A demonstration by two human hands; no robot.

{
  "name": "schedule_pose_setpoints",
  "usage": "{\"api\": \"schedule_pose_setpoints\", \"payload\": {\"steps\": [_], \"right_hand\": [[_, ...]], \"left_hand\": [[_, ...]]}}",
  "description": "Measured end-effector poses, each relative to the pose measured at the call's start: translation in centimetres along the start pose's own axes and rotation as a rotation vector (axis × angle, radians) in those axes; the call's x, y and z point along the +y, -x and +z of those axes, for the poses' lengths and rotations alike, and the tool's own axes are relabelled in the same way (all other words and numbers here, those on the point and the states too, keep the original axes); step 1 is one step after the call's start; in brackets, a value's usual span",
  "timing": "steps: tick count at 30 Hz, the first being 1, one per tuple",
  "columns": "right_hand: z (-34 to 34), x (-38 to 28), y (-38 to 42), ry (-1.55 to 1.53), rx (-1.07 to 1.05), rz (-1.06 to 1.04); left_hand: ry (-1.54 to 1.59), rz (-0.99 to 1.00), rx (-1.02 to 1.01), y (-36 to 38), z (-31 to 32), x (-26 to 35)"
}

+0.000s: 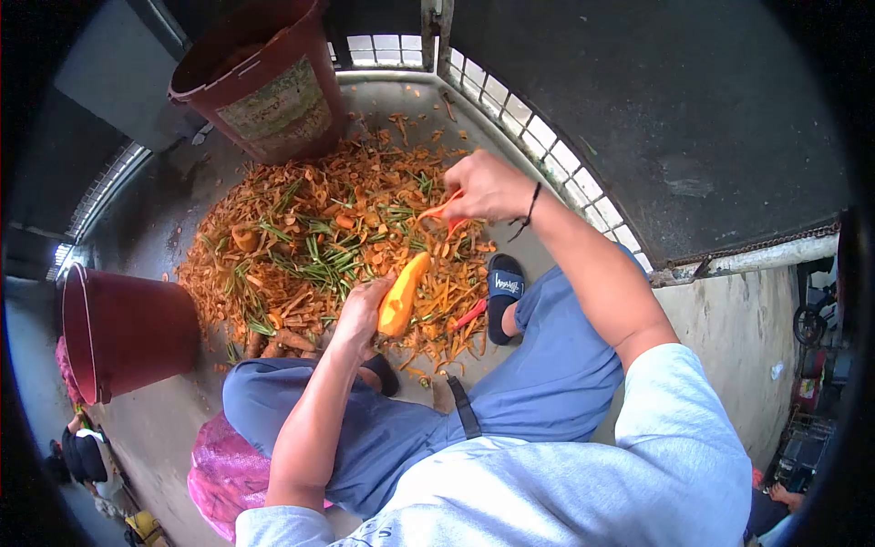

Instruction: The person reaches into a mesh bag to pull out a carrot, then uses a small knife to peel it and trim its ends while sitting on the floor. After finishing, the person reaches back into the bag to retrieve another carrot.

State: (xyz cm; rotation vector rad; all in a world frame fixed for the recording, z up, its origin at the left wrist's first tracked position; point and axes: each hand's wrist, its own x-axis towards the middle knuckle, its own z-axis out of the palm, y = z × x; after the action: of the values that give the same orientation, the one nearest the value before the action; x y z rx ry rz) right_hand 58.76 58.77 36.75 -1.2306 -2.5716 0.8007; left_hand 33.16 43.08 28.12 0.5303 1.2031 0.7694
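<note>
My left hand (366, 310) grips a peeled carrot (404, 296), bright orange with a darker hollow near its lower end. Up and to the right, my right hand (488, 187) is closed around a forked orange-red peeler (439, 211), its blade too small to make out. The two hands are apart, both over a wide heap of peelings (273, 237) mixed with green stalks (333, 251). By my left knee lie several unpeeled carrots (290, 341). Near my right foot, a slim red object (471, 313) rests on the scraps.
A large dark red bucket (314, 118) stands behind the heap, and another red bucket (137, 333) is at the left. Beside my left leg lies a pink mesh sack (228, 474). A dark panel (674, 118) and railing border the right. Other people partly show at the lower edges.
</note>
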Motion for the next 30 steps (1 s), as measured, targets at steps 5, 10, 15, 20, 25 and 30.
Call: {"api": "schedule_pose_setpoints", "payload": {"steps": [5,10,15,20,25,30], "right_hand": [[0.4,2.4,-0.4,-0.366,0.230,0.122],[10.8,8.4,-3.9,-0.197,0.108,0.454],[27.4,16.7,-3.9,-0.450,0.219,0.644],[35.0,13.9,3.4,0.071,-0.441,0.711],[36.1,9.1,10.6,0.334,-0.529,0.500],[39.6,10.5,11.7,0.542,-0.534,0.369]], "left_hand": [[0.324,-0.036,-0.047,1.4,-0.3,2.5],[0.471,0.079,-0.023,0.9,-2.2,4.0],[0.477,0.199,0.127,0.2,-3.3,4.8],[0.541,0.294,0.210,0.8,-4.0,5.8],[0.545,0.257,0.274,-0.6,-4.7,6.1],[0.589,0.206,0.121,0.0,-4.9,5.7]]}}
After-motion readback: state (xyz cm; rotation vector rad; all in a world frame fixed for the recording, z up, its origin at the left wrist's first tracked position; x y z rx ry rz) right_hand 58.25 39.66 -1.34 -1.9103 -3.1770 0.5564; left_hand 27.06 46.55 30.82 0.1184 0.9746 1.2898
